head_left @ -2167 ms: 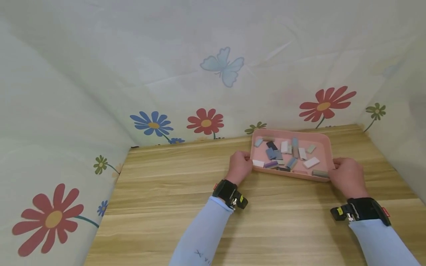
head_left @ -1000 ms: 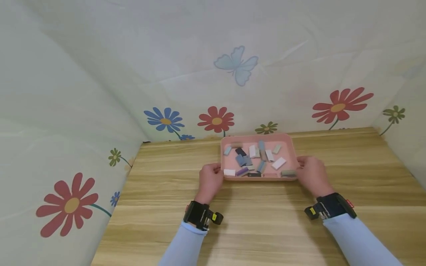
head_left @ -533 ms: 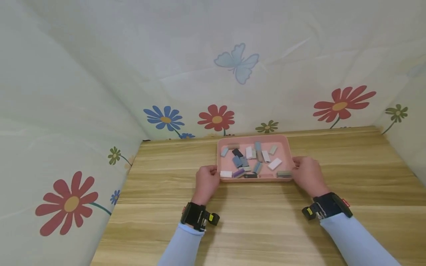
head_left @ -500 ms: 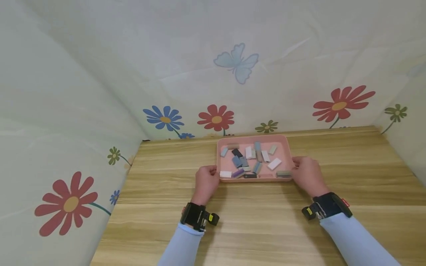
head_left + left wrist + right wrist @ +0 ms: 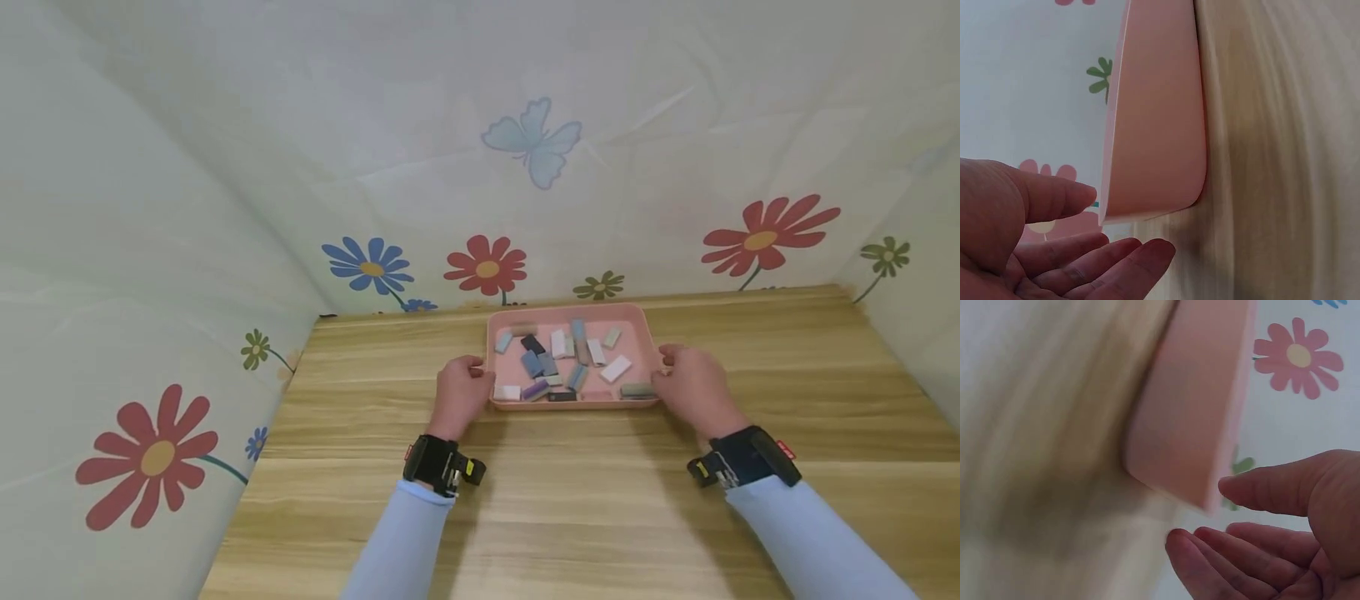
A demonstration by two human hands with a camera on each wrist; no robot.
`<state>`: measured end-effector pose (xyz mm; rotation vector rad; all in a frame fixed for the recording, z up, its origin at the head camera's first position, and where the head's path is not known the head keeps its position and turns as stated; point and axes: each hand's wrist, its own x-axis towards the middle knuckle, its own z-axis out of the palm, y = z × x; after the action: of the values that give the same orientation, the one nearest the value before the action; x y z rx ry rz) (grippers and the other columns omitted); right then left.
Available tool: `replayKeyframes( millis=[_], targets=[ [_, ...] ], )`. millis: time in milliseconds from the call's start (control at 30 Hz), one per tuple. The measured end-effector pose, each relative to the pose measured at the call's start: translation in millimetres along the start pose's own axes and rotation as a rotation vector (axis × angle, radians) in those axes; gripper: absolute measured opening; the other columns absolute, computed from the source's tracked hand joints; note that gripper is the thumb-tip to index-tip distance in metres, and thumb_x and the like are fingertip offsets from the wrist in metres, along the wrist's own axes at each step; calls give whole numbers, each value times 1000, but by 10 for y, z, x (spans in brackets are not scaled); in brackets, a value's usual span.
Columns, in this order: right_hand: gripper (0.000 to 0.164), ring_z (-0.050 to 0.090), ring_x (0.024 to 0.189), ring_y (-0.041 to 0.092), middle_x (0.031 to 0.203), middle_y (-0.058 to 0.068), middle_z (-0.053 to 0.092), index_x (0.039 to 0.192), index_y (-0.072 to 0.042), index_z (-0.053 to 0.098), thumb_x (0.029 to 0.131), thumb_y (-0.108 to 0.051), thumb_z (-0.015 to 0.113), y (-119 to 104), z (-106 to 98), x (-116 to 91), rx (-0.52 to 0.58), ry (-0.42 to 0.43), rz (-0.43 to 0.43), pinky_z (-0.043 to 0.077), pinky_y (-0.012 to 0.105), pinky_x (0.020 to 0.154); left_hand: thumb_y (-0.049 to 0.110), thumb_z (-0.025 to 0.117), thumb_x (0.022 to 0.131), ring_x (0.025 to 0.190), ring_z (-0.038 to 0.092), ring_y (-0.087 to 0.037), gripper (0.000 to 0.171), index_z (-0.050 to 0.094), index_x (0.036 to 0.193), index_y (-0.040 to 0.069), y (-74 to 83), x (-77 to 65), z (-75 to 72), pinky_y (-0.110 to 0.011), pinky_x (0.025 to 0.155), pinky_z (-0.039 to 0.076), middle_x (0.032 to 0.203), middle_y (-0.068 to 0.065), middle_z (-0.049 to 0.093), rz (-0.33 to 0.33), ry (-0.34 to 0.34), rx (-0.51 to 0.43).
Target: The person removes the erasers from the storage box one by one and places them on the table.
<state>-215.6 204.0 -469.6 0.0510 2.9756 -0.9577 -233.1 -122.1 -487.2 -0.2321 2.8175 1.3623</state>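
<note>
A shallow pink tray with rounded corners lies on the wooden table near its back edge. Inside it are scattered several small block-like pieces, among them a white piece, a purple piece and a black piece. My left hand is at the tray's left end; in the left wrist view its thumb is beside the rim and the loosely bent fingers stand apart from the wall. At the opposite end is my right hand, thumb tip right at the rim and fingers spread away from it.
The wooden table runs up to a pale wall sheet printed with flowers and a butterfly. More of this sheet covers the left and right sides. Both wrists carry black straps with small cameras.
Held at both ends, the tray has shifted left along the table and straightened. Over the last half second it stays put while both hands loosen their grip and the fingers spread off its ends.
</note>
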Motion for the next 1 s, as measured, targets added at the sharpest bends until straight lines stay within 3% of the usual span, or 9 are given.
replayKeyframes(
  millis=[67,167,300,433,600,800,1000],
  targets=[
    [46,61,94,35,119,29,58,127,6,52,86,-14,61,-48,-59,6,-21,-7,-36,53,42,69,26,62,87,84,65,-20,39,62,118,3,17,55,-7,-29,65,53,99,-12,68,-8,-8,4],
    [43,58,95,32,120,24,59,126,-1,55,86,-12,63,-164,-120,41,-44,-87,-83,52,42,72,27,61,88,83,65,-18,40,61,120,2,23,123,-6,-28,64,52,100,-11,68,-34,-22,16],
    [32,58,92,27,110,17,64,114,-6,65,82,-7,67,-286,-113,117,-128,-223,-176,52,41,77,25,59,90,81,64,-15,35,63,117,3,5,181,20,-26,64,51,98,-9,68,-49,-37,25],
    [24,60,86,23,102,13,68,104,-7,70,80,-6,69,-307,-58,171,-215,-288,-253,52,44,79,19,59,90,78,64,-15,29,66,113,3,-3,196,47,-25,62,51,94,-8,68,-36,-44,21],
    [20,61,83,19,99,11,70,101,-7,72,83,-4,66,-274,7,208,-236,-326,-278,52,44,80,19,60,90,77,63,-14,28,66,113,4,12,209,56,-24,61,51,93,-6,67,-50,-60,13],
    [14,58,74,15,89,7,70,94,-7,73,83,-3,65,-265,78,248,-272,-311,-342,53,39,75,20,61,89,79,63,-14,28,67,112,5,24,234,56,-25,62,50,93,-6,68,-71,-58,19],
    [17,56,73,16,87,7,68,94,-7,73,81,1,66,-288,87,249,-293,-333,-344,52,37,73,17,61,88,76,63,-14,28,67,112,5,26,260,62,-24,59,50,91,-6,68,-75,-53,11]
  ],
)
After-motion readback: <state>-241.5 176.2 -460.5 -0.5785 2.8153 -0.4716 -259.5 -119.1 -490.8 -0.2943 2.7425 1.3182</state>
